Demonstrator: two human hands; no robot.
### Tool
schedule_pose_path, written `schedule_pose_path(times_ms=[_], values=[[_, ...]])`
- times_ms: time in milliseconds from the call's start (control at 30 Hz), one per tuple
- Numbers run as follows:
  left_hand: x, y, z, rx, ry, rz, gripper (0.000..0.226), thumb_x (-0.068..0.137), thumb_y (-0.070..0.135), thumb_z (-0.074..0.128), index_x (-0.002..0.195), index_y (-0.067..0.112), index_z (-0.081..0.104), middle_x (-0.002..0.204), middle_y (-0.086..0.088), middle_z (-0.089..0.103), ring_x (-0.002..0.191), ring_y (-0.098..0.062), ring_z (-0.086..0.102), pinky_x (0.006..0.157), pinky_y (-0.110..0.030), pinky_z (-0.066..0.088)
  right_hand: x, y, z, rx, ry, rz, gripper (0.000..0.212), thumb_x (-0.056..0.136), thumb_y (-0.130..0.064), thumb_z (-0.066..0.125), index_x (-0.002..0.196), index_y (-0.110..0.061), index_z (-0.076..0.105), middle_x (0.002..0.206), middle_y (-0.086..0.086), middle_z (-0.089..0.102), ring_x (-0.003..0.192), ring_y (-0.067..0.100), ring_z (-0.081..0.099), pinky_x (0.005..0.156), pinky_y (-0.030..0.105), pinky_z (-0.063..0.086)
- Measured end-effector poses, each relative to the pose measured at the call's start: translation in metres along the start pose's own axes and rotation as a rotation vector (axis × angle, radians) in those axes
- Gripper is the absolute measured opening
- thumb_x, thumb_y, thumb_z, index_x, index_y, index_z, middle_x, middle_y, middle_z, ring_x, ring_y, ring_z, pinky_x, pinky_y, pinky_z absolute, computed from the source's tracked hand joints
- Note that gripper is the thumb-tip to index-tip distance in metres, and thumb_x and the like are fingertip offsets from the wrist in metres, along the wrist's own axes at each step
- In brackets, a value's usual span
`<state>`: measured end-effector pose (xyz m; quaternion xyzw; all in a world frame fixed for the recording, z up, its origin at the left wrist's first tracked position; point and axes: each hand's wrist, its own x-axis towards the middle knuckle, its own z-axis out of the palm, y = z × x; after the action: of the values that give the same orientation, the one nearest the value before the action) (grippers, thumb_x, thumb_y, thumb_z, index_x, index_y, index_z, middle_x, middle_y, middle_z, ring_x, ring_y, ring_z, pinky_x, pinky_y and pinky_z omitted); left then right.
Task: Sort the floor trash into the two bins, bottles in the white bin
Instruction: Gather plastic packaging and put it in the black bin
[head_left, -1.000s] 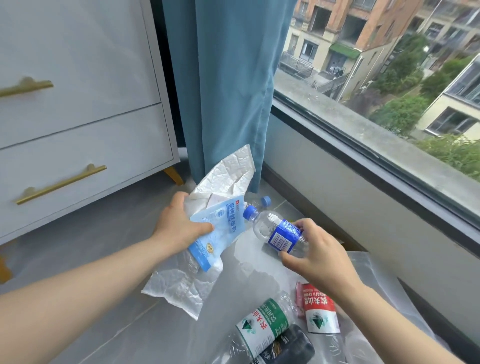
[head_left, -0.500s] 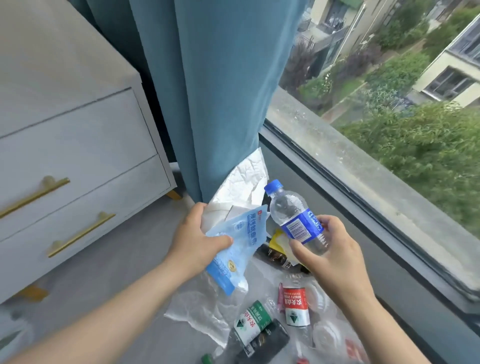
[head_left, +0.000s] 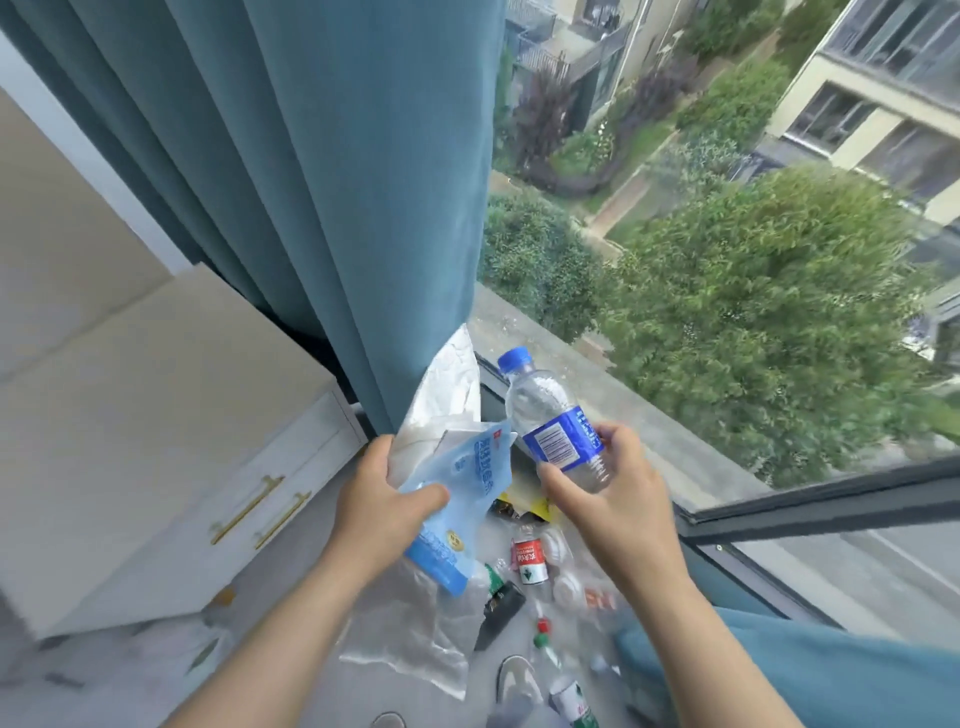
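Observation:
My right hand (head_left: 618, 499) grips a clear plastic bottle (head_left: 550, 415) with a blue cap and blue label, held upright and tilted left in front of the window. My left hand (head_left: 384, 504) holds a bundle of wrappers: a light-blue plastic pouch (head_left: 457, 499), crumpled white paper (head_left: 447, 395) and a clear plastic sheet (head_left: 415, 639) hanging below. On the floor beneath lie several more bottles, among them a red-labelled bottle (head_left: 527, 558), a green-labelled bottle (head_left: 569, 696) and a dark bottle (head_left: 501, 608). No bin is in view.
A white dresser (head_left: 171, 467) with gold handles stands at the left. A teal curtain (head_left: 337, 182) hangs straight ahead, beside a large window (head_left: 727, 260) with a dark frame. My shoe (head_left: 517, 675) shows on the grey floor near the bottles.
Both hands have risen from the floor with their loads, and the view has lifted. The bottle has gone from lying sideways to nearly upright.

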<state>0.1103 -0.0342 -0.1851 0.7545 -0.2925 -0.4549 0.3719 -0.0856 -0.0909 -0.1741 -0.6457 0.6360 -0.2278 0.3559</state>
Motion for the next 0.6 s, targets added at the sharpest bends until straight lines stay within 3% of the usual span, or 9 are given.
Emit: schedule_pose_path(times_ms=[133,233,333,467,600], values=[[-0.063,0.087,-0.040,-0.023,-0.023,0.102,0.031,0.061,0.021,0.068,0.090,0.021,0.058,0.083,0.002,0.068,0.076,-0.019,0.064,0.059,-0.025,0.047,-0.035,-0.084,-0.072,0.040,0.056,-0.050,0.035,0.073,-0.034,0.075,0.099,-0.034,0.051,0.089,-0.022,0.062,0.085,-0.015,0.054,0.068,0.007,0.039],[-0.097,0.142,-0.064,-0.022,-0.051,0.196,0.034,0.054,0.025,0.065,0.088,0.021,0.057,0.080,0.004,0.067,0.077,-0.020,0.065,0.066,-0.032,0.051,-0.062,-0.131,-0.118,0.093,0.172,-0.067,0.038,0.074,-0.035,0.076,0.104,-0.032,0.052,0.095,-0.016,0.065,0.087,0.003,0.060,0.076,0.027,0.046],[-0.127,0.186,-0.087,-0.048,-0.060,0.290,0.036,0.055,0.027,0.066,0.089,0.024,0.058,0.083,0.005,0.068,0.079,-0.019,0.066,0.071,-0.036,0.053,-0.094,-0.167,-0.157,0.158,0.303,-0.082,0.043,0.075,-0.038,0.076,0.110,-0.029,0.053,0.101,-0.014,0.066,0.097,0.011,0.061,0.085,0.033,0.048],[-0.167,0.232,-0.102,-0.112,-0.121,0.430,0.033,0.059,0.023,0.070,0.090,0.026,0.058,0.086,0.004,0.069,0.079,-0.016,0.067,0.064,-0.029,0.052,-0.141,-0.203,-0.199,0.219,0.466,-0.123,0.040,0.075,-0.034,0.076,0.108,-0.028,0.053,0.093,-0.019,0.064,0.089,0.000,0.060,0.074,0.021,0.046],[-0.207,0.274,-0.099,-0.194,-0.234,0.562,0.035,0.067,0.008,0.076,0.090,0.026,0.058,0.080,0.008,0.070,0.072,-0.007,0.066,0.058,-0.018,0.049,-0.176,-0.234,-0.245,0.251,0.610,-0.179,0.043,0.074,-0.037,0.078,0.108,-0.028,0.054,0.096,-0.019,0.063,0.093,-0.002,0.058,0.072,0.014,0.041]])
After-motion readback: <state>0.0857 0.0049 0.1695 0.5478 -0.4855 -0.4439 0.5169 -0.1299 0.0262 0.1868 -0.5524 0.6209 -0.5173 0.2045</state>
